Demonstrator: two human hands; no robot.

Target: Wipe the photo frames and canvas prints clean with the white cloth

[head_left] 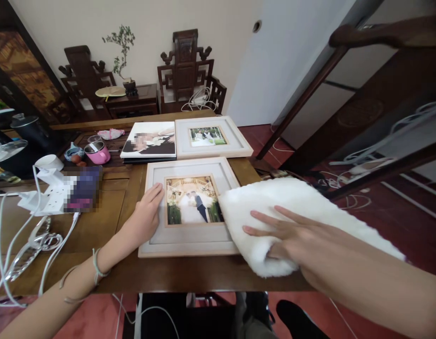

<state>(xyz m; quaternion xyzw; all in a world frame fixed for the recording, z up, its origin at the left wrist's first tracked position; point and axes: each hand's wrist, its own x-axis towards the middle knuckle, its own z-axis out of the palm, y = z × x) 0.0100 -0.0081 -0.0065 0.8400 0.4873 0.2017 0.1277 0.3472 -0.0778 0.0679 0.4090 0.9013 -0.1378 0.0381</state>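
Observation:
A pale wooden picture frame [193, 249] lies flat near the table's front edge, with a wedding photo [194, 200] in its middle. My left hand [149, 209] holds the frame at its left side, fingers together over the border; the thumb is hidden. At the frame's right side, my right hand [284, 233] grips a thick white fluffy cloth [302, 197]. Its fingers spread over the top of the cloth and the thumb is tucked into a fold. The cloth covers the frame's lower right corner and hangs past the table's right end.
Behind lie a second framed photo [214, 151] and a photo panel [147, 139]. A pink mug [97, 153], a power strip [57, 193] with white cables, and a silver claw clip [34, 245] are at left. A wooden chair [345, 94] stands at right.

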